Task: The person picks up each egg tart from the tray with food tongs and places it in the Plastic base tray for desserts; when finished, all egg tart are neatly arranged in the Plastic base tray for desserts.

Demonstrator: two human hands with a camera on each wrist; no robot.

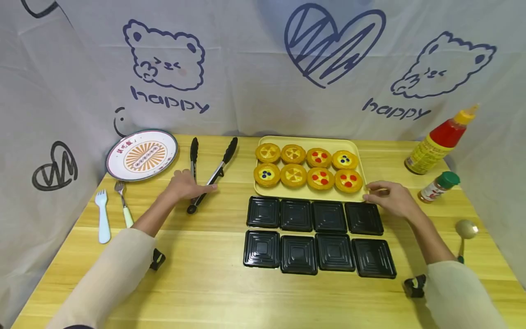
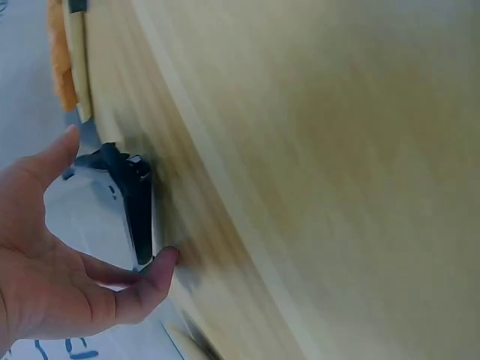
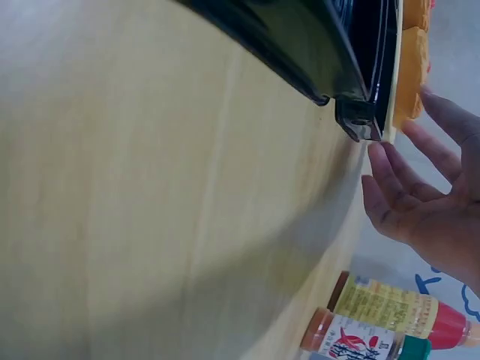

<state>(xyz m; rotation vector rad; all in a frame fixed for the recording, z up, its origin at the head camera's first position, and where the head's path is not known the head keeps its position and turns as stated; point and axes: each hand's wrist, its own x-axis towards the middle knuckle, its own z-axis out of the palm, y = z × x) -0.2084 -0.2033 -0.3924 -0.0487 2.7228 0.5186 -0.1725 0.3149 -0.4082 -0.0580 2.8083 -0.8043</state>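
In the head view my left hand is over the metal tongs, its thumb stretched out to the right. The left wrist view shows the dark end of the tongs between the spread thumb and fingers. My right hand is at the near right corner of the pale yellow tray, thumb and fingers spread and fingertips right at its edge. On the tray stand two rows of round tarts with red, blue or yellow toppings. Small black square trays lie in two rows before it.
A patterned plate leans at the back left, with a light blue fork and a green-handled fork before it. To the right stand a red sauce bottle, a green-capped spice jar and a spoon.
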